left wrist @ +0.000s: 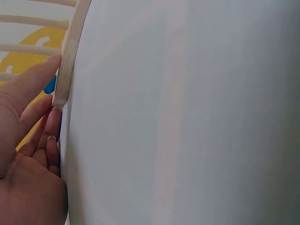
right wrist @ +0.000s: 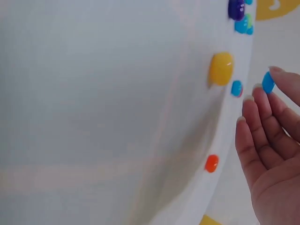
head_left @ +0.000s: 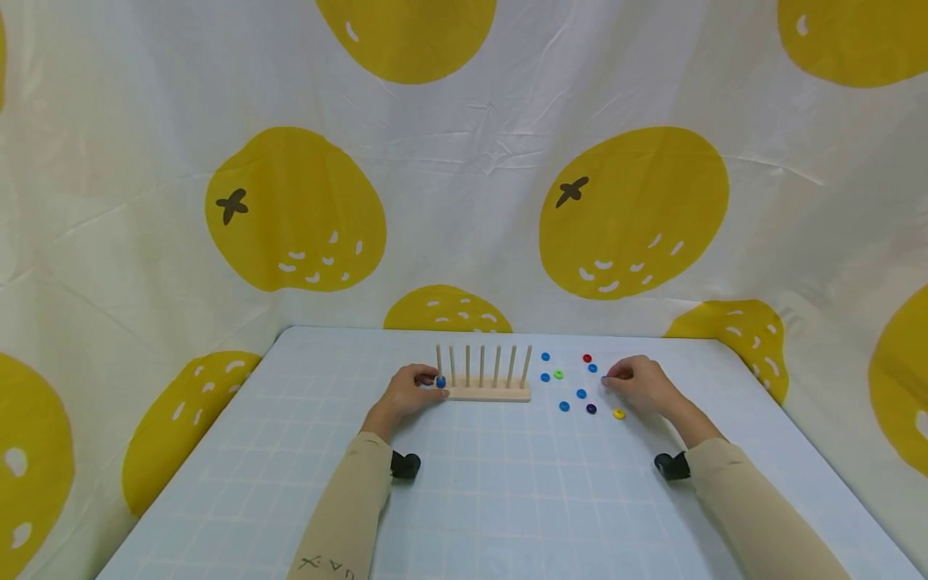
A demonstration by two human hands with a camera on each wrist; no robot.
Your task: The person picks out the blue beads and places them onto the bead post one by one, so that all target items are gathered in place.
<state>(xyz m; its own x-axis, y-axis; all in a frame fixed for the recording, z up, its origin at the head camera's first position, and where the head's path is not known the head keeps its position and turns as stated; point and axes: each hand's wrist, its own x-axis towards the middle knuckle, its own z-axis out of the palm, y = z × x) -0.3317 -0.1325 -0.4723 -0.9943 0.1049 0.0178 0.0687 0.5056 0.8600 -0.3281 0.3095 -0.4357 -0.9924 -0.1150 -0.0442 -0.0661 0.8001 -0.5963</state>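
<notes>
A wooden peg rack (head_left: 487, 394) with a row of upright pegs stands on the table. My left hand (head_left: 408, 391) grips its left end, thumb at the front of the base and fingers behind. Blue beads (head_left: 441, 383) sit low on the leftmost peg; how many cannot be told. To the right, my right hand (head_left: 644, 383) pinches a small blue bead (right wrist: 268, 83) between thumb and fingertips, lifted off the table. Near that hand lie a yellow bead (head_left: 619, 414), a dark purple bead (head_left: 591, 409) and a red bead (head_left: 587, 358).
Several more blue beads (head_left: 564, 407) and a green bead (head_left: 558, 374) lie scattered between the rack and my right hand. An orange-red bead (right wrist: 212, 163) shows in the right wrist view. Behind the white table (head_left: 507, 499) hangs a fruit-printed curtain (head_left: 464, 201).
</notes>
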